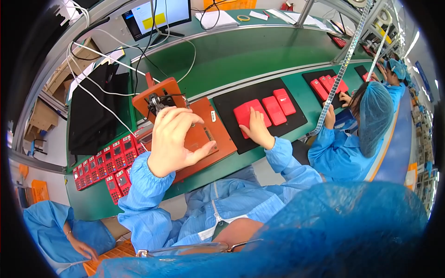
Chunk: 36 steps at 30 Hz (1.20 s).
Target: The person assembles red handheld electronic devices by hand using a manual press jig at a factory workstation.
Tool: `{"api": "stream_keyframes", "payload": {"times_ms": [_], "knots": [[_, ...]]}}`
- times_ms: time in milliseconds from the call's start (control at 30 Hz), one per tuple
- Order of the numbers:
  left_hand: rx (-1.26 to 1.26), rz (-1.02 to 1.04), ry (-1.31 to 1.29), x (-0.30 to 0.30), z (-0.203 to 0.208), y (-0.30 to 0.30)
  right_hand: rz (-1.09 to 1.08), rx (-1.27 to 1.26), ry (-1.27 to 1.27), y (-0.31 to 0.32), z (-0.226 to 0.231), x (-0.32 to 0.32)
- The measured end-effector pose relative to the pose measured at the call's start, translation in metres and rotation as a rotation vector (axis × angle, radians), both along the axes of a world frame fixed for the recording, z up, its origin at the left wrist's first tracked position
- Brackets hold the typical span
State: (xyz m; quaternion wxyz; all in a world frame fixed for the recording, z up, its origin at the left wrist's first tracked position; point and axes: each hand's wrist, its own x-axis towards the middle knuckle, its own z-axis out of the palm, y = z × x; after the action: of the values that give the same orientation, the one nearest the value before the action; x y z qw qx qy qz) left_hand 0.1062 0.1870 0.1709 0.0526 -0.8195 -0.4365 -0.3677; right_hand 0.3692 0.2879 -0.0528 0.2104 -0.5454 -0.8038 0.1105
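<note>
My left hand (pixel 174 136) is raised over a reddish-brown fixture (pixel 222 134), its fingers curved and its thumb apart, with nothing visible between them. Just beyond those fingers is a black-and-metal toggle clamp (pixel 156 103) on the fixture's upright plate. My right hand (pixel 257 129) has its thumb and fingers on a red handheld device (pixel 242 112), which lies on a black mat (pixel 294 121). The hand partly covers this device. To its right on the mat lie two more red devices, a nearer one (pixel 274 111) and a farther one (pixel 284 102).
Rows of red keypad devices (pixel 109 160) stand at the left of the green bench. Black sheets (pixel 95 109) lie behind them. White cables hang near the monitor (pixel 157 18). At the right, a co-worker in a blue hairnet (pixel 376 118) handles red devices on another mat. A component strip (pixel 343 69) hangs between us.
</note>
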Motion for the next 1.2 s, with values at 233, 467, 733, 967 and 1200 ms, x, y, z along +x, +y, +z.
{"api": "stream_keyframes", "payload": {"times_ms": [233, 467, 733, 967, 1200], "knots": [[0.096, 0.013, -0.007, -0.004, -0.009, 0.002, 0.051, 0.186, -0.233, -0.003, -0.021, -0.025], [0.637, 0.133, -0.328, -0.031, 0.088, 0.054, -0.066, 0.174, -0.316, 0.013, -0.023, -0.013], [0.365, 0.428, -0.203, -0.12, -0.021, 0.033, 0.015, 0.217, -0.265, 0.021, -0.009, 0.03], [-0.312, 1.218, 0.03, -0.121, -0.245, -0.147, 0.096, 0.011, 0.147, -0.028, 0.038, 0.036], [-0.575, 1.422, 0.318, -0.172, -0.256, -0.144, 0.631, 0.173, 0.55, -0.07, 0.118, -0.059]]}}
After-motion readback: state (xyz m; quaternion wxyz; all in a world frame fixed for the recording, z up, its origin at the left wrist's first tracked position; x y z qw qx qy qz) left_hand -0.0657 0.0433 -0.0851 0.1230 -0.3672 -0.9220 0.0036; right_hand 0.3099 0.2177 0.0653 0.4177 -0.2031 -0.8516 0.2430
